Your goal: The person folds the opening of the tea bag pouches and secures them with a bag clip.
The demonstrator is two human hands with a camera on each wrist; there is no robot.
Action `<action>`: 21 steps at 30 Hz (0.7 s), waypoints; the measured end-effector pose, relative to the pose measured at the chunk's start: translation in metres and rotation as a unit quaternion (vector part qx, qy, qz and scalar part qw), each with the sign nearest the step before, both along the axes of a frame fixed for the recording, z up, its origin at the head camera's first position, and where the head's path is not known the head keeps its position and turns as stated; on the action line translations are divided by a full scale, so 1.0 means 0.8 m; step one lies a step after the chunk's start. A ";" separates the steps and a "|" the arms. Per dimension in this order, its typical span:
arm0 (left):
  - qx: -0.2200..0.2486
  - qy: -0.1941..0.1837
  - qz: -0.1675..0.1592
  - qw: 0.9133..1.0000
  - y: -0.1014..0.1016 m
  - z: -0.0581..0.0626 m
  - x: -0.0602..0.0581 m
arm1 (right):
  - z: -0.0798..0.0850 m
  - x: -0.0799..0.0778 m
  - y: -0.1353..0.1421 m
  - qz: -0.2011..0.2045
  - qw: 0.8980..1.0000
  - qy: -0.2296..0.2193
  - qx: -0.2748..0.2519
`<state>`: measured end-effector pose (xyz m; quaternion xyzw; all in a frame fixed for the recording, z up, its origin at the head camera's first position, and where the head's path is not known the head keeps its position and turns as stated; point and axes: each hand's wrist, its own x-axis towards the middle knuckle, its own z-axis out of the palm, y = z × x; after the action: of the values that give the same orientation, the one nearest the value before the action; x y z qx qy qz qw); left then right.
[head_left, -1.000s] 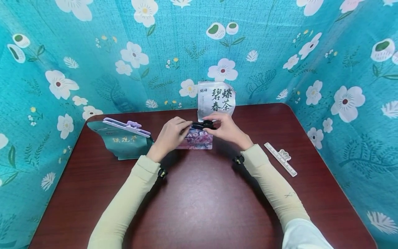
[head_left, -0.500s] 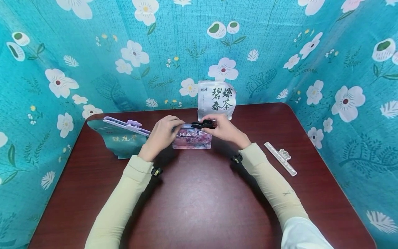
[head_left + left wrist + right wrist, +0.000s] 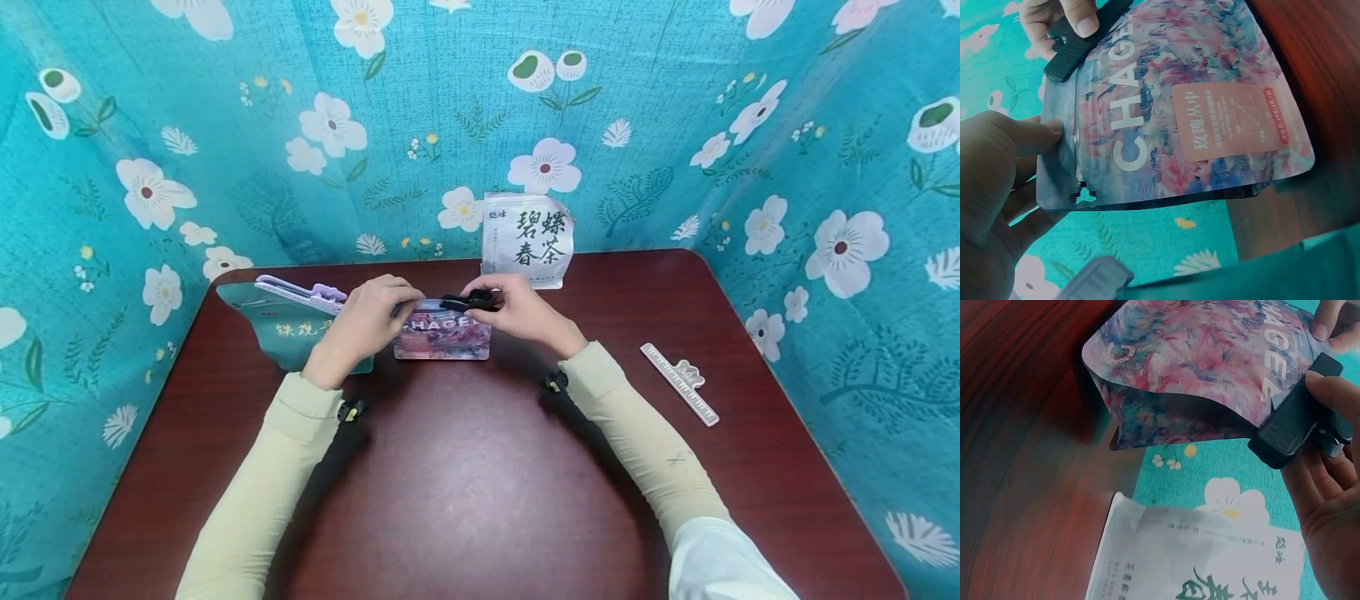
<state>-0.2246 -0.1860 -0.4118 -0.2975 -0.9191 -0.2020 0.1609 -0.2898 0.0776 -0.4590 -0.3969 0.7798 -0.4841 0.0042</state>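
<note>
In the head view, a pink and blue pouch (image 3: 442,340) with white "CHAGE" lettering stands mid-table. My left hand (image 3: 363,321) pinches its top left corner, thumb in front, fingers behind; the left wrist view shows the thumb on the strip beside the zip seam of the pouch (image 3: 1166,94). With my right hand (image 3: 521,308) I grip a black sealing clip (image 3: 472,301), thumb on top and fingers underneath. The clip (image 3: 1294,419) lies across the right part of the pouch's top edge in the right wrist view. Whether its jaws are fully closed there is hard to tell.
A green bag (image 3: 296,333) bearing a purple clip (image 3: 296,293) stands left, partly behind my left hand. Behind my right hand a white bag (image 3: 528,242) with dark characters leans near the curtain (image 3: 420,100). A white ruler-like clip (image 3: 678,383) lies at right.
My left hand has moved left from beside the black clip to the pouch's left corner, uncovering its lettering. Pouch, clip and both hands have shifted slightly left.
</note>
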 end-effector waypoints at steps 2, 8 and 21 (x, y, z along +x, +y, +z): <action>-0.011 -0.006 0.003 1.000 -0.003 0.004 0.004 | 0.000 0.000 -0.004 0.006 1.000 0.006 -0.002; -0.045 -0.021 0.015 0.999 -0.007 0.012 0.013 | -0.003 0.003 -0.016 0.029 0.999 0.011 -0.009; -0.080 -0.054 0.037 0.995 -0.009 0.012 0.006 | -0.001 0.004 -0.022 0.045 0.999 0.001 -0.001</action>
<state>-0.2199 -0.1933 -0.4024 -0.2637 -0.9501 -0.1380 0.0939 -0.2864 0.0600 -0.4598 -0.4320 0.7604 -0.4843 0.0250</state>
